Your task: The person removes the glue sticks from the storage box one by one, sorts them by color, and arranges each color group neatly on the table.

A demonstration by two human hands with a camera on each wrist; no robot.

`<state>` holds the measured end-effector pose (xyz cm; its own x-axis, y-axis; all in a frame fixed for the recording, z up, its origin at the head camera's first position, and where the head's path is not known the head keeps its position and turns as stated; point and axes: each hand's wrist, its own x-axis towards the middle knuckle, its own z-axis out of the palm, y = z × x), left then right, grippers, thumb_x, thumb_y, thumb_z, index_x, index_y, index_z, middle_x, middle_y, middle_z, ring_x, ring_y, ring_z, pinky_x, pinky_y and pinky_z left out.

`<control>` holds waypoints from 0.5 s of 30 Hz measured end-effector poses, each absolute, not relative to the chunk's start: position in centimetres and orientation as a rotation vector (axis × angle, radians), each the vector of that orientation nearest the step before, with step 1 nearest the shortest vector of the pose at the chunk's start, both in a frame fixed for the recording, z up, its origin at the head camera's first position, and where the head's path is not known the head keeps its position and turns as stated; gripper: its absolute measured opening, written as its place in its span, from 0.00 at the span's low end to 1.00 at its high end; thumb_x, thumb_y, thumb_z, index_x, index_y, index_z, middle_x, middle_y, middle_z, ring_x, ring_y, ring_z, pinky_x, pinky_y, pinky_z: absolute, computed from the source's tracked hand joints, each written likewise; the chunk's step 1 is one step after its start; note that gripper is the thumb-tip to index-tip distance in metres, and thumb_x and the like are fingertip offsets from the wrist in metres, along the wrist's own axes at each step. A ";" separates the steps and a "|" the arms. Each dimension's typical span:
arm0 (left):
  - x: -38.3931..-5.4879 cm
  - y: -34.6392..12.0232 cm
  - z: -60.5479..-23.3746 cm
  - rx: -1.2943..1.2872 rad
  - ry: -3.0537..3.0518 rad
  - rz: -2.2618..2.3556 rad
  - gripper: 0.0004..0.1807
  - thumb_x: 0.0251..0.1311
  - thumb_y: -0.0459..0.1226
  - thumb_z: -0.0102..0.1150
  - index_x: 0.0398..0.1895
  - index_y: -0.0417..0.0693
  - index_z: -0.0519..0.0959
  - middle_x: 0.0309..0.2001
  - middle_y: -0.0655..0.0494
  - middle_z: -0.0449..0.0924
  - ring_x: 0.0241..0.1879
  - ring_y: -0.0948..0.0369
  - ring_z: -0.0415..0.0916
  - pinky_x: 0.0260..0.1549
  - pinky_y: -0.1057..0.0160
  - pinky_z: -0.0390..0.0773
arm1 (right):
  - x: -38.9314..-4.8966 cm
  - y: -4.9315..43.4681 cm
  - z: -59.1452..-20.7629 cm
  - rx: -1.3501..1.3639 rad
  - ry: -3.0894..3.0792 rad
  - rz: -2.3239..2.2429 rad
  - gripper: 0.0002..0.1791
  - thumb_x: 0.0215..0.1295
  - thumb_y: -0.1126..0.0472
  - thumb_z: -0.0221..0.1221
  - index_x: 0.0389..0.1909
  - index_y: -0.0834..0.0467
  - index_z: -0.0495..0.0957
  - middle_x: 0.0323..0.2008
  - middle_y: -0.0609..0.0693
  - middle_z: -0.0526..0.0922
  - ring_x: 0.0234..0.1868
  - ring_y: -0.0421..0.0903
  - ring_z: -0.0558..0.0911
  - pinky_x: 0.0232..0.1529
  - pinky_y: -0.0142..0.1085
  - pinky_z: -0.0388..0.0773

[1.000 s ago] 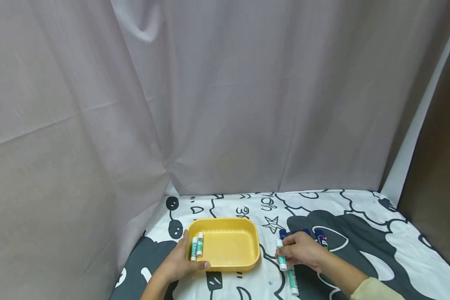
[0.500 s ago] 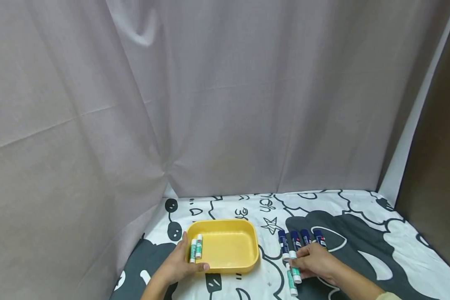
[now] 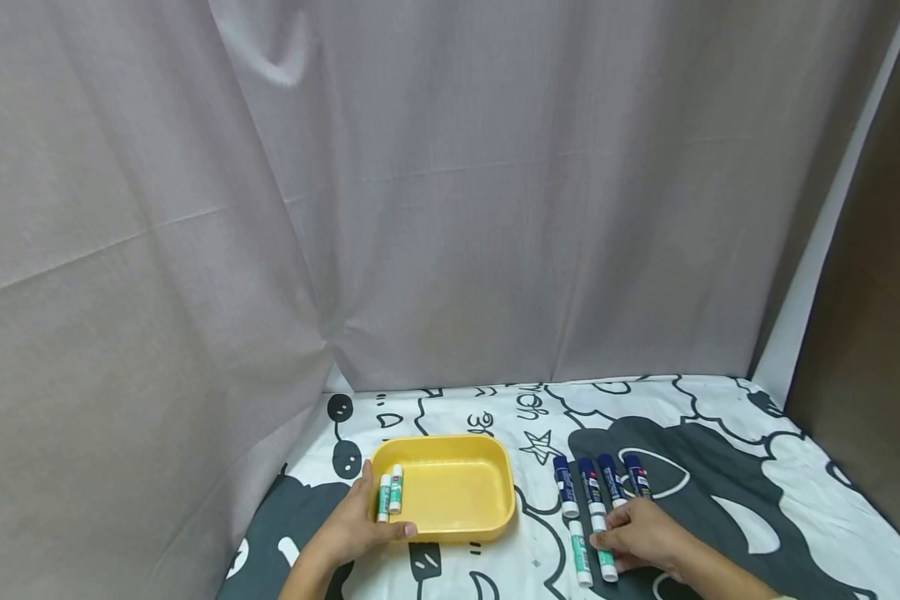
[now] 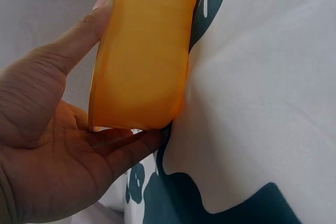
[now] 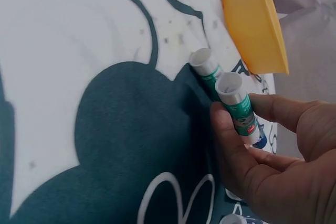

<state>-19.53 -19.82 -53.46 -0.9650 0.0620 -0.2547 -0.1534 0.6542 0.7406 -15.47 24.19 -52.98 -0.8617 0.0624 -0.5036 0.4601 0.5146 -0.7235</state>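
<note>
My right hand [image 3: 645,537] pinches a green-and-white glue stick [image 5: 242,111] between thumb and fingers, low over the bedsheet. A second green glue stick [image 3: 580,554] lies just left of it, roughly parallel. Above them sits a row of several dark blue sticks with white ends, among them a blue stick [image 3: 565,486] at the left end. My left hand [image 3: 352,525] grips the left end of a yellow tray [image 4: 147,51], thumb along the near rim and fingers about the end wall. Inside the tray, two green glue sticks [image 3: 396,489] lean at the left side.
A white bedsheet [image 3: 495,575] with dark grey cartoon shapes covers the surface. A grey curtain [image 3: 450,208] hangs along the back and left. A brown panel [image 3: 870,333] stands at the far right.
My right hand has carried its glue stick right and toward me, in below the second blue stick. The blue row shows more fully. My left hand stays on the tray.
</note>
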 end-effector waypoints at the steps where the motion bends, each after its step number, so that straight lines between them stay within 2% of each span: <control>1: -19.5 -19.8 -53.5 -0.075 2.615 1.207 0.84 0.42 0.53 0.93 0.92 0.39 0.40 0.86 0.26 0.52 0.83 0.29 0.59 0.81 0.25 0.59 | -15.4 24.2 -53.1 0.435 2.351 -1.284 0.09 0.67 0.66 0.76 0.37 0.65 0.84 0.32 0.53 0.84 0.27 0.40 0.87 0.31 0.32 0.89; 9: -19.5 -19.7 -53.4 -0.097 2.608 1.213 0.84 0.42 0.52 0.93 0.92 0.39 0.40 0.86 0.26 0.52 0.83 0.30 0.59 0.81 0.25 0.58 | -15.1 24.3 -53.6 0.441 2.397 -1.244 0.19 0.63 0.66 0.78 0.45 0.68 0.78 0.31 0.56 0.82 0.23 0.41 0.85 0.26 0.32 0.88; 15: -19.6 -19.7 -53.4 -0.114 2.610 1.188 0.84 0.42 0.53 0.93 0.92 0.40 0.40 0.86 0.27 0.53 0.82 0.31 0.61 0.81 0.26 0.59 | -15.0 24.5 -54.3 0.448 2.467 -1.213 0.25 0.57 0.66 0.82 0.43 0.65 0.73 0.29 0.57 0.80 0.19 0.42 0.85 0.23 0.32 0.86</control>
<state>-19.57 -19.74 -53.39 -0.9603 0.0399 -0.2760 -0.1819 0.6604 0.7285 -15.02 24.46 -54.34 -0.8873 0.1242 -0.4442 0.4276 0.5825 -0.6912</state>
